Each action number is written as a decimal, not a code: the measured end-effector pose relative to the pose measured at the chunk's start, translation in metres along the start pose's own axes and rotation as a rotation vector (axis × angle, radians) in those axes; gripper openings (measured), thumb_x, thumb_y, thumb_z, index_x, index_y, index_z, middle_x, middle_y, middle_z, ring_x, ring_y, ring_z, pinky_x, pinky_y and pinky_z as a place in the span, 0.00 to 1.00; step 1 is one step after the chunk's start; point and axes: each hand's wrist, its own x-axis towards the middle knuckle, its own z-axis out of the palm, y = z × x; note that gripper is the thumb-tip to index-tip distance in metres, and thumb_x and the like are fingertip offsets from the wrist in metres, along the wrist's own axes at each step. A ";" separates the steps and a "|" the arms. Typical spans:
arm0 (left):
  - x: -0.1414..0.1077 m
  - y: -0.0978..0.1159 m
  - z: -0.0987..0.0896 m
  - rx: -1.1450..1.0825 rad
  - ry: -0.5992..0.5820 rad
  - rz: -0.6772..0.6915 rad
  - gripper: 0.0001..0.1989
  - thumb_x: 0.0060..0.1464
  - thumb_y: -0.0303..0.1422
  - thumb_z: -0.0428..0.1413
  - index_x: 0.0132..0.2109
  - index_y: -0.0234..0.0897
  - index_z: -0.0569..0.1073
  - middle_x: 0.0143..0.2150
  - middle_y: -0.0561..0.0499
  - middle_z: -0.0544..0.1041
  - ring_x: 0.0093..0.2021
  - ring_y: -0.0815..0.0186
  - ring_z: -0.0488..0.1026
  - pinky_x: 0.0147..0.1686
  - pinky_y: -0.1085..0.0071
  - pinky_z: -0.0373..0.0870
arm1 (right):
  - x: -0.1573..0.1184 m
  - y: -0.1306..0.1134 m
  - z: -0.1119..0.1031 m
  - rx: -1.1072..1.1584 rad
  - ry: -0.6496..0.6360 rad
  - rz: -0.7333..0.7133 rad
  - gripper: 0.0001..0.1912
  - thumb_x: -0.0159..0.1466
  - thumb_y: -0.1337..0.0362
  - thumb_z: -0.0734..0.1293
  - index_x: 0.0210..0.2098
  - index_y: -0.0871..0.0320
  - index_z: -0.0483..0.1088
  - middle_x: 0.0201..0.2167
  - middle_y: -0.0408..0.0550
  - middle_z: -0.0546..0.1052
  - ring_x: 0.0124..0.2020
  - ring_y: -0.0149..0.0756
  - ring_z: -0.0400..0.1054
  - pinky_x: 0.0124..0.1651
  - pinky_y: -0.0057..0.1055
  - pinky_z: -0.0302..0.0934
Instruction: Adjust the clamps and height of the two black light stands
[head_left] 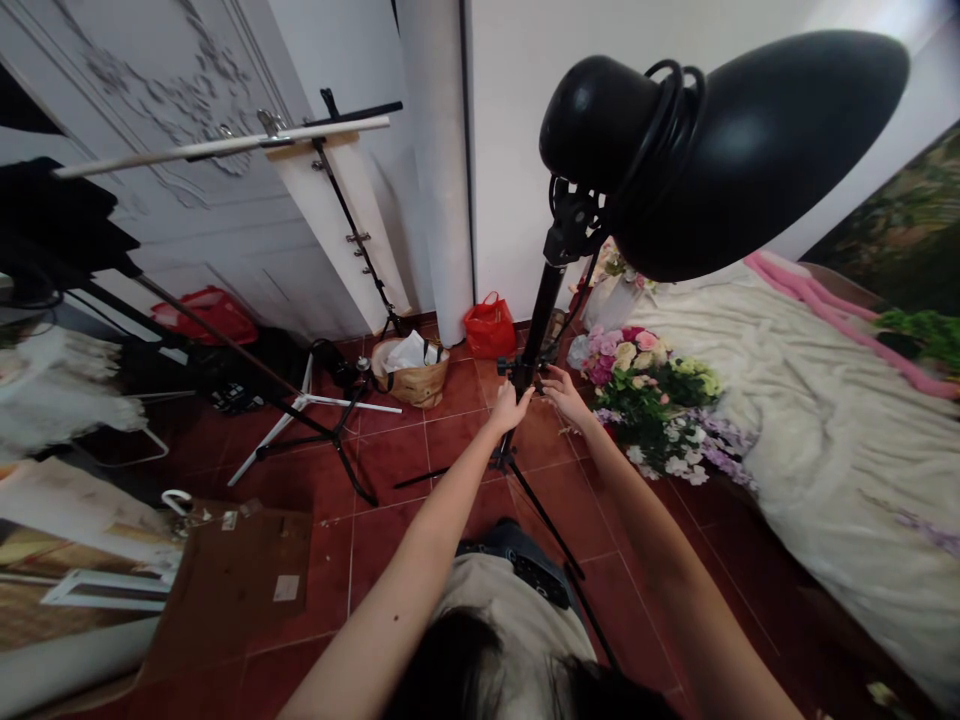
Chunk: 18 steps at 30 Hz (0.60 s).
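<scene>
A tall black light stand (544, 310) rises in front of me, with a large black lamp head (757, 150) at its top and a coiled cable around the lamp's neck. My left hand (511, 408) is wrapped round the pole just below a clamp collar with dark knobs. Close to the collar's right side, my right hand (564, 393) has its fingers partly spread near a knob; whether the fingertips touch it is too small to tell. The stand's black legs are spread on the red tiled floor beneath my hands.
Flowers (652, 390) lie beside a bed with a cream cover (840, 450) on the right. A woven basket (420, 380), a red bag (490, 328) and a backdrop stand (349, 215) are ahead. More tripods and a cardboard box (232, 570) occupy the left.
</scene>
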 end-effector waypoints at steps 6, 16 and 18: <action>-0.001 -0.006 0.004 0.071 0.013 0.016 0.19 0.58 0.44 0.47 0.47 0.36 0.70 0.45 0.40 0.72 0.49 0.56 0.67 0.52 0.57 0.61 | 0.001 0.000 -0.001 -0.360 0.003 -0.141 0.23 0.48 0.69 0.61 0.44 0.58 0.62 0.30 0.44 0.70 0.32 0.32 0.65 0.38 0.32 0.62; -0.001 -0.003 0.001 0.052 0.023 0.043 0.16 0.58 0.40 0.48 0.46 0.34 0.70 0.45 0.40 0.73 0.49 0.57 0.67 0.53 0.58 0.60 | -0.017 -0.021 0.003 -0.758 0.073 -0.327 0.04 0.50 0.68 0.62 0.27 0.56 0.64 0.37 0.50 0.69 0.41 0.40 0.64 0.46 0.38 0.60; -0.001 -0.001 0.000 -0.002 0.032 0.031 0.14 0.57 0.39 0.50 0.44 0.34 0.72 0.44 0.41 0.74 0.48 0.57 0.68 0.52 0.58 0.61 | -0.027 -0.030 0.012 -0.649 0.134 -0.354 0.10 0.50 0.66 0.65 0.33 0.56 0.64 0.41 0.52 0.69 0.45 0.41 0.64 0.48 0.40 0.60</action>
